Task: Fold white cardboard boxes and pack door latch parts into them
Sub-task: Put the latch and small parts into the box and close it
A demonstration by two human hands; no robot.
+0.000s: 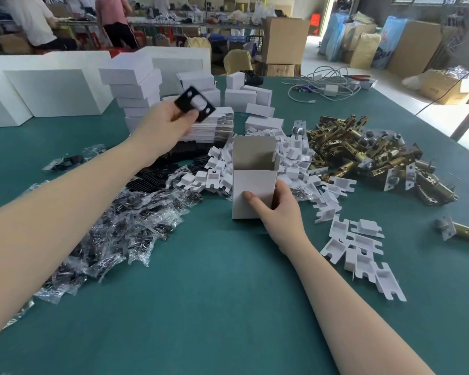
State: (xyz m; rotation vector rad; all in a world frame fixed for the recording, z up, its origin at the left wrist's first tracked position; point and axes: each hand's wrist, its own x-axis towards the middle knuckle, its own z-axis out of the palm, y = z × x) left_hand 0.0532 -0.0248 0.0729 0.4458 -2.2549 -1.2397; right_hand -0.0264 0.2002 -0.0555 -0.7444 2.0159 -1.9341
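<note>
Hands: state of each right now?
Left hand: pinches a black strike plate.
Right hand: grips the open white box.

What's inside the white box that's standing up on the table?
The open white box, held by the right hand, shows only bare grey-brown inner walls near its top. Its front wall hides the bottom, so anything lying down there cannot be seen. The left hand holds a black plate outside it.

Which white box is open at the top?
The upright box that the right hand holds on the green table, its top flaps standing up. The stacked boxes behind are all closed.
</note>
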